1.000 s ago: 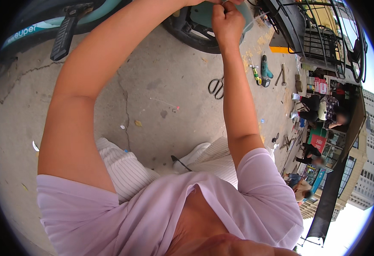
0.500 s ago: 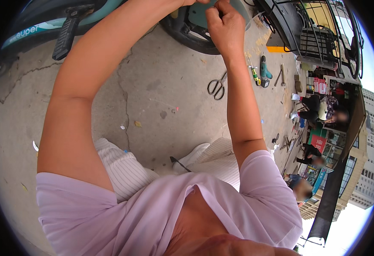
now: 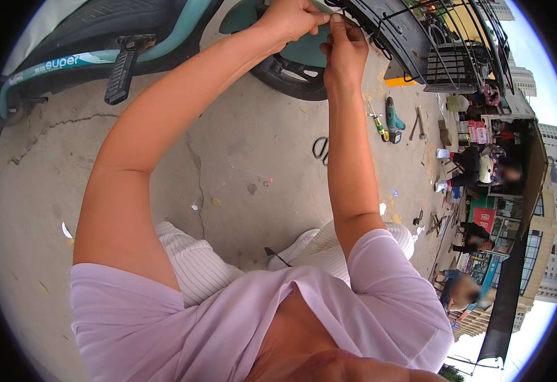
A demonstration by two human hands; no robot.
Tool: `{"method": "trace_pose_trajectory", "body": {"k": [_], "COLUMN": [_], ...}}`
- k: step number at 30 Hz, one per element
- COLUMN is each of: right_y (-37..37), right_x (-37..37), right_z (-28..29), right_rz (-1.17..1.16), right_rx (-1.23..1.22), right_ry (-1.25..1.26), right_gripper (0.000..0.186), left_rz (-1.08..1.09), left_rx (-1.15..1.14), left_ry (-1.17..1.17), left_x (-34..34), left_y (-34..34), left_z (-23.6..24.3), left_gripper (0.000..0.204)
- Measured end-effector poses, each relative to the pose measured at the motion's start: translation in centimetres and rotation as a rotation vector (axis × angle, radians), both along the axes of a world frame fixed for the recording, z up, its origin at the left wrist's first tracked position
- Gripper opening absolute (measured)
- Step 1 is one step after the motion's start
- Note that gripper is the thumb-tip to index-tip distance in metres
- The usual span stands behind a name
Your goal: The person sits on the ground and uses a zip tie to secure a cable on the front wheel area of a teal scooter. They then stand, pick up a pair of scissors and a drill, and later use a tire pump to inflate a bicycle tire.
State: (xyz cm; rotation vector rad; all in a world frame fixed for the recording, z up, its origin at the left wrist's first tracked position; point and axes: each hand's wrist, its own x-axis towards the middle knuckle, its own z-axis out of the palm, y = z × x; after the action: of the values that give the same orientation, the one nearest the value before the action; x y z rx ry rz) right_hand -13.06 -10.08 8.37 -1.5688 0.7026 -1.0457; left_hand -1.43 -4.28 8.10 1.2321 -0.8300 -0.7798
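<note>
Both hands up at rear of teal scooter body (image 3: 253,16), beside black wire basket (image 3: 418,38). Left hand (image 3: 288,18) and right hand (image 3: 345,48): fingers pinched together on small fitting, too small to identify. Keep wrists steady, work fingertip to fingertip, brace against black tyre (image 3: 291,70).

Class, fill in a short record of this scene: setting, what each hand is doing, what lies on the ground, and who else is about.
Setting: outdoors, cracked concrete ground
Left hand: raised, fingers pinched at the basket edge of a teal bike
Right hand: raised beside it, fingertips at the same spot
Held item: too small to tell
On ground: scissors, drill, screwdriver
Others: people seated at right
</note>
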Motion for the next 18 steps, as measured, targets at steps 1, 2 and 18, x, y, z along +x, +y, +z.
{"method": "trace_pose_trajectory", "body": {"k": [1, 2, 18], "right_y": [-0.1, -0.7, 0.7], "right_x": [0.2, 0.5, 1.2], "right_z": [0.3, 0.7, 0.5], "right_rz": [0.125, 0.252, 0.263], "right_rx": [0.139, 0.276, 0.200], "right_ry": [-0.088, -0.175, -0.205], "right_gripper": [0.019, 0.021, 0.019], "left_rz": [-0.049, -0.098, -0.449], "left_rx": [0.010, 0.019, -0.426], "left_ry": [0.168, 0.336, 0.304], "left_x": [0.0, 0.1, 1.0], "left_y": [0.3, 0.5, 1.1], "left_z": [-0.1, -0.3, -2.0], "left_gripper": [0.017, 0.017, 0.028]}}
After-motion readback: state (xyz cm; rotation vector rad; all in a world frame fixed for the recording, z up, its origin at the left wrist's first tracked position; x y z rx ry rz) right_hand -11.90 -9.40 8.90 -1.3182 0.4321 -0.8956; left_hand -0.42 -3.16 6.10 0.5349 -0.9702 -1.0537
